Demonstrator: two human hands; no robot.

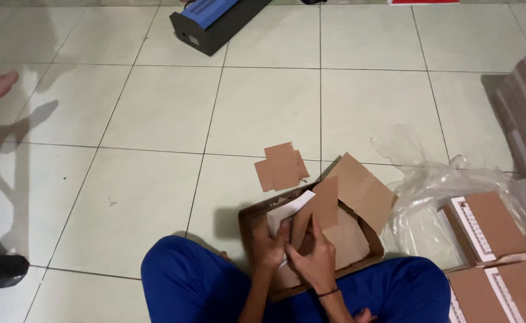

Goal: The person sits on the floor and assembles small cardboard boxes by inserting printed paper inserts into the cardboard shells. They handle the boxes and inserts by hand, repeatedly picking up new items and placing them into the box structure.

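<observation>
Brown cardboard piece (pixel 320 206), tilted, over box (pixel 248 224)

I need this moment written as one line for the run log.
left hand: holds white card | right hand: holds brown cardboard piece | both over open cardboard box | floor: flat cardboard cutout

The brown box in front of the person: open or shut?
Open. The box lies on the floor with its flap raised, and both the left hand and right hand work inside it.
</observation>
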